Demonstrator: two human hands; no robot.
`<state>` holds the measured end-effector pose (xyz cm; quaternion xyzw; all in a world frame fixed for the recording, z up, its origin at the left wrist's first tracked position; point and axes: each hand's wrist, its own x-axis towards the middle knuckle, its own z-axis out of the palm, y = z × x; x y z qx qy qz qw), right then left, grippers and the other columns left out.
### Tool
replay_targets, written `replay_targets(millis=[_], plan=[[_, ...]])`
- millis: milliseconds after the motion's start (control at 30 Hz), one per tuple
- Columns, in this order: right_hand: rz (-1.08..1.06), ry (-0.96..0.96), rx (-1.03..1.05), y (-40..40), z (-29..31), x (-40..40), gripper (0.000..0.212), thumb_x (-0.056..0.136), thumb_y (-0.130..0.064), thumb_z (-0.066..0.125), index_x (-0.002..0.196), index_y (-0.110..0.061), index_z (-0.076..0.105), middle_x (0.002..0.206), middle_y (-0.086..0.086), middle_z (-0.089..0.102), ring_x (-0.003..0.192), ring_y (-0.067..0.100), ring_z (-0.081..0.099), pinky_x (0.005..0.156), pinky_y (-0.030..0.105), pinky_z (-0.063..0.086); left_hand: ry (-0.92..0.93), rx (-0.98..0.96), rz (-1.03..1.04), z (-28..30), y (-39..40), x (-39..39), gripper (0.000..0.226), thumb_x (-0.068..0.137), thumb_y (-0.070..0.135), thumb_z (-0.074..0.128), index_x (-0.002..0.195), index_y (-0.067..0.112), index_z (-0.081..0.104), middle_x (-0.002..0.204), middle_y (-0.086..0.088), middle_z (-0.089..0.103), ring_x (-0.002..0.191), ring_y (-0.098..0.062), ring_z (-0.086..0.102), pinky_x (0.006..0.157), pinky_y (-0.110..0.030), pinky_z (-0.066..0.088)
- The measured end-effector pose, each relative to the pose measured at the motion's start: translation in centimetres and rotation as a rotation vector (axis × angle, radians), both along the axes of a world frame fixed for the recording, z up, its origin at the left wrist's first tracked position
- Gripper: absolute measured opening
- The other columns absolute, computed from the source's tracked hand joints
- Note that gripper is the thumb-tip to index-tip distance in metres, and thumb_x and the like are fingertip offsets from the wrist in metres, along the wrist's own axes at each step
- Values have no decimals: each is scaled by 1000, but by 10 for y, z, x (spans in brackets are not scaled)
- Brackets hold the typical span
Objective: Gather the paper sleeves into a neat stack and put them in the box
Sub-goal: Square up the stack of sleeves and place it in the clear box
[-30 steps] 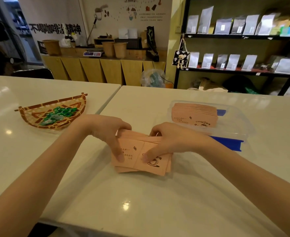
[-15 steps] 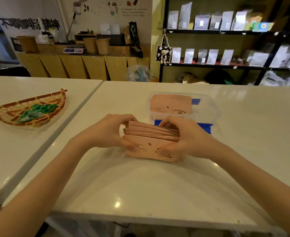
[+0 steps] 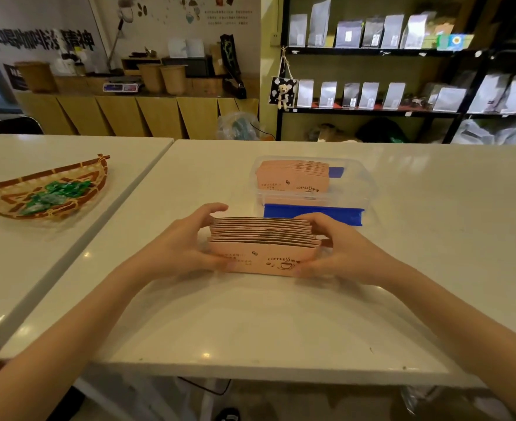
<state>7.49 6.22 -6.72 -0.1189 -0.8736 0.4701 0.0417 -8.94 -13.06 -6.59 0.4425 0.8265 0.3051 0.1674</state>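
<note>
White tables (image 3: 402, 208), dark pouch shelves (image 3: 372, 51), wooden counter (image 3: 135, 113)

Soft, even indoor light falls from overhead, bright enough on the white table (image 3: 250, 314) but dimmer toward the dark shelves (image 3: 372, 110) at the upper right of the frame. Small glints of ceiling lamps dot the glossy tabletop near the lower centre and lower left. Faint, diffuse shadows spread under both forearms. The wide-angle lens bends straight edges outward near the frame borders, and the corners look smeared. The far wall text at the upper left is soft and slightly blurred.
</note>
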Motion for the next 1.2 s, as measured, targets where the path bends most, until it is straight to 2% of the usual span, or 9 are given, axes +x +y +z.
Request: replay_targets(millis=[100, 233, 333, 533, 633, 767, 967, 1100, 1200], plan=[[30, 25, -70, -5, -8, 1, 60, 70, -23, 74, 116, -38, 39, 113, -22, 53, 105, 1, 54, 77, 9, 49, -134, 71, -29, -7, -4, 6, 76, 69, 23, 72, 127, 38, 25, 117, 17, 47, 109, -4, 45, 100, -24, 33], [14, 105, 6, -17, -20, -7, 60, 67, -36, 69, 108, -65, 35, 132, -13, 45, 126, 13, 39, 103, 40, 40, -275, 205, -97, -22, 1, 17, 67, 71, 20, 69, 121, 41, 30, 123, 19, 47, 109, 5, 52, 92, -18, 46], [-14, 137, -25, -20, -21, -12, 54, 66, -44, 65, 108, -65, 36, 132, -11, 45, 127, 15, 37, 105, 45, 37, -277, 253, -82, -23, 4, 18, 63, 72, 26, 62, 127, 28, 33, 123, 20, 43, 110, 9, 48, 91, -13, 43], [5, 107, -26, -13, -19, -9, 48, 65, -46, 67, 101, -63, 40, 129, -10, 49, 124, 14, 41, 103, 42, 40, -167, 226, -118, -20, 1, 21, 43, 66, 47, 56, 98, 69, 38, 127, 9, 44, 122, -8, 40, 104, -32, 36], [-16, 75, -70, -7, -11, -4, 51, 68, -29, 75, 104, -45, 42, 117, -16, 55, 108, 2, 53, 90, 23, 50, -51, 146, -54, -19, -1, 13, 54, 62, 55, 55, 114, 47, 43, 123, 9, 45, 121, -9, 33, 107, -38, 30], [-26, 45, -50, -3, 2, 4, 48, 69, -27, 74, 105, -37, 44, 98, -29, 50, 86, -8, 52, 58, -1, 43, 41, 111, -22, -9, -4, 9, 59, 60, 52, 65, 112, 34, 43, 137, 9, 36, 130, -8, 20, 111, -30, 18], [-77, 129, 157, 1, 12, 6, 38, 61, -38, 78, 95, -37, 62, 105, -24, 58, 106, -1, 48, 89, 19, 41, 210, 48, -7, 7, -2, 7, 36, 68, 36, 71, 99, 35, 54, 142, 13, 32, 136, -10, 8, 112, -43, 13], [-30, 84, 167, 2, 18, 7, 36, 60, -37, 79, 86, -47, 56, 97, -33, 50, 96, -16, 46, 74, 5, 40, 157, -32, -17, 10, -1, 6, 40, 65, 44, 70, 101, 39, 53, 143, 15, 31, 137, -10, 9, 114, -45, 13], [-25, 47, 207, 5, 15, 8, 51, 59, -40, 79, 99, -46, 48, 101, -37, 44, 93, -20, 45, 69, -1, 37, 148, -79, -6, 11, 1, 8, 51, 62, 46, 71, 106, 42, 46, 144, 14, 30, 138, -11, 9, 116, -46, 10]])
